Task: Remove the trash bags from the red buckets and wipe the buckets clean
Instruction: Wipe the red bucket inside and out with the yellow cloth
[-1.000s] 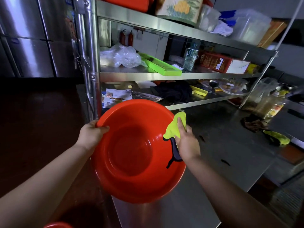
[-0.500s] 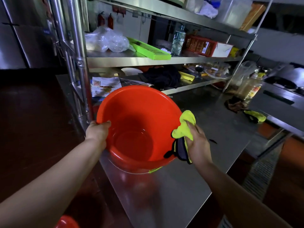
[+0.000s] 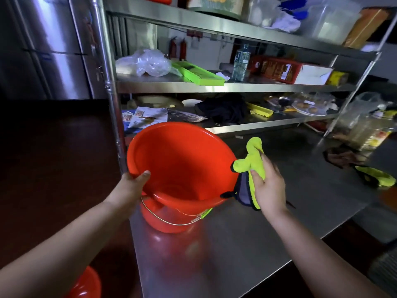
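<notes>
**Two Hands on Bucket and Cloth**

One red bucket (image 3: pixel 182 168) stood on the steel counter (image 3: pixel 247 244), tilted with its open mouth toward the near side and its wire handle hanging low against the wall. The left hand (image 3: pixel 131 188) gripped the near-left rim, thumb curled over the edge into the interior. The right hand (image 3: pixel 268 186) held a yellow-green cloth (image 3: pixel 253 162) bunched between thumb and fingers, just beside the bucket's right rim. A second red bucket (image 3: pixel 86 284) showed at the near-left edge. Another cloth (image 3: pixel 376 178) lay far right on the counter.

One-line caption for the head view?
Left hand grips red bucket rim on steel counter; right hand holds yellow-green cloth beside it.
</notes>
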{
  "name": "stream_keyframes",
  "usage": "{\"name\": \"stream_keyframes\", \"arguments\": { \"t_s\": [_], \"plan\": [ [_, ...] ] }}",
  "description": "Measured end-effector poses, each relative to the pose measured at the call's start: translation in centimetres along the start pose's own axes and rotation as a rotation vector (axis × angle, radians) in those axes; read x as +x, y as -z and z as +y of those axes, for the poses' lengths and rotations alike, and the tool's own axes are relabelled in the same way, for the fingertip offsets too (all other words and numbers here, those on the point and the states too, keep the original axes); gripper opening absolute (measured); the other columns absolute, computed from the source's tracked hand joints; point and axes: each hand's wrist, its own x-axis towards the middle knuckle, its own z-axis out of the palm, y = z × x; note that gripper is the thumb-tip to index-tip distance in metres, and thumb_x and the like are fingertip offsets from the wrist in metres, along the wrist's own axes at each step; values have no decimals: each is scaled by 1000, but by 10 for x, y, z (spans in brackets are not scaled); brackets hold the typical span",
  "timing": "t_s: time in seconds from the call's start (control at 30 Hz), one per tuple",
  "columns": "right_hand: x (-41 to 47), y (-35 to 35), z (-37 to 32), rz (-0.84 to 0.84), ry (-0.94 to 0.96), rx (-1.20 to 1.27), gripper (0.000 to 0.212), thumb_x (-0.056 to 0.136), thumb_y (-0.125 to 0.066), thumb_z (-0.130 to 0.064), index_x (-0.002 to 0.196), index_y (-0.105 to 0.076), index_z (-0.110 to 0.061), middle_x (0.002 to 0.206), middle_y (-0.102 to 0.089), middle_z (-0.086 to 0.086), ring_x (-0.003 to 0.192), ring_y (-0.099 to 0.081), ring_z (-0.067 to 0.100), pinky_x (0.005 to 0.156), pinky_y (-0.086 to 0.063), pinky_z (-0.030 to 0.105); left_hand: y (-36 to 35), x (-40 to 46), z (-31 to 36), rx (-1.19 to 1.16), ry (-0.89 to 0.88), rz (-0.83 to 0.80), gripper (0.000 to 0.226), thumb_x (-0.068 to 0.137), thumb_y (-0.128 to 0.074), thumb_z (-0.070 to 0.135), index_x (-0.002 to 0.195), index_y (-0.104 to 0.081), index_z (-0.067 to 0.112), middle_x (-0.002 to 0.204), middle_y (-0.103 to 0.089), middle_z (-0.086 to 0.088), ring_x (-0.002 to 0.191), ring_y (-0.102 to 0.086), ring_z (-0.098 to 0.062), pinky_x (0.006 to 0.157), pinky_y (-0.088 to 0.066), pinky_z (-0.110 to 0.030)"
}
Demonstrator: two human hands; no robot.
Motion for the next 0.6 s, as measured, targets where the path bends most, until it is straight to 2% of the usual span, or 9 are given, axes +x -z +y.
{"name": "stream_keyframes", "arguments": {
  "t_s": [0.03,0.1,0.2,0.27,0.33,0.43,0.5,0.57,0.6],
  "plan": [
    [1,3,7,-18,7,15,50,90,-58,-9,138,-45,-14,135,-51,9,120,-50,28,92,-35,25,-4,-7,-2,5,-10,58,39,91,-59,25,118,-43,0,104,-58,-18,78,-62,-25,60,-57,-36],
    [3,6,19,-58,23,37,49,90,-59,-9,137,-46,-13,134,-52,9,119,-50,29,92,-35,26,-11,-16,-8,149,-94,232,59,85,-67,23,130,-33,4,125,-45,-24,96,-58,-35,79,-52,-44],
    [2,8,33,-107,73,78,47,88,-60,-8,134,-50,-11,129,-56,11,115,-53,30,90,-39,29,-17,-30,-23,577,-233,389,82,84,-67,32,149,-19,14,147,-16,-32,137,-19,-45,112,-20,-47],
    [-2,7,39,-134,89,89,46,87,-61,-7,132,-51,-9,127,-57,11,113,-54,30,87,-39,28,-16,-40,-35,814,-354,386,75,87,-57,44,149,-20,24,153,-5,-29,143,2,-37,116,-4,-47],
    [-6,6,43,-164,97,99,46,87,-62,-7,132,-52,-9,127,-58,10,113,-53,28,86,-38,27,-12,-48,-44,971,-522,353,72,86,-52,56,147,-26,28,156,-2,-21,144,9,-33,115,1,-48],
    [-16,7,47,-218,104,102,46,88,-62,-10,132,-51,-11,128,-58,8,113,-54,28,86,-41,29,-5,-52,-52,1274,-820,200,95,65,-51,73,142,-37,18,148,-34,-18,143,-11,-30,115,4,-45],
    [-23,10,49,-235,113,102,46,88,-62,-11,132,-52,-12,127,-58,7,111,-56,29,82,-43,31,1,-47,-50,1470,-918,126,101,52,-71,67,132,-43,12,123,-58,-16,129,-32,-26,116,-2,-38],
    [-30,12,52,-248,103,108,47,87,-63,-10,132,-52,-13,127,-59,6,110,-57,29,79,-42,31,4,-42,-41,1578,-1007,107,89,48,-81,55,117,-51,7,99,-63,-14,109,-51,-34,109,-30,-43],
    [-33,14,53,-255,107,108,47,86,-64,-9,132,-52,-14,126,-59,6,109,-58,29,78,-42,30,4,-42,-36,1602,-1054,98,78,52,-80,53,109,-54,6,90,-63,-13,97,-58,-37,94,-45,-45]
  ]
}}
